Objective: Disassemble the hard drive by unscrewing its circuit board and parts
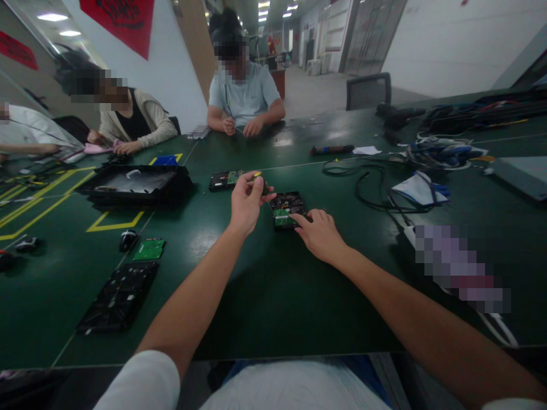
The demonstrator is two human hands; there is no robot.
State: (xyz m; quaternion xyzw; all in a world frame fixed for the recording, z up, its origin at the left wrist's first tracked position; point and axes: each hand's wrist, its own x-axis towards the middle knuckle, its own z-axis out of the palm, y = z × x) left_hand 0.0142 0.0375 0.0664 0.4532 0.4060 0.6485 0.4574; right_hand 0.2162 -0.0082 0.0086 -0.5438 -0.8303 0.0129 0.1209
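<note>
My left hand (248, 205) is raised over the table, its fingers closed around a small screwdriver (258, 176) with a yellow and black handle; its shaft is hard to make out. Just to its right lies a black hard drive (289, 201) with a green circuit board (282, 217) on its near side. My right hand (320, 233) rests at the drive's right edge, the index finger stretched out onto the board and the other fingers loosely bent, holding nothing visible. Behind my left hand is another hard drive (224, 180), partly hidden by it.
At left lie a black drive casing (119, 296), a loose green circuit board (149, 249), a mouse-like black object (127, 240) and a black tray (137, 185). Cables (444, 154), a white cloth (414, 189) and a power strip (457, 262) occupy the right. Several people sit across the table.
</note>
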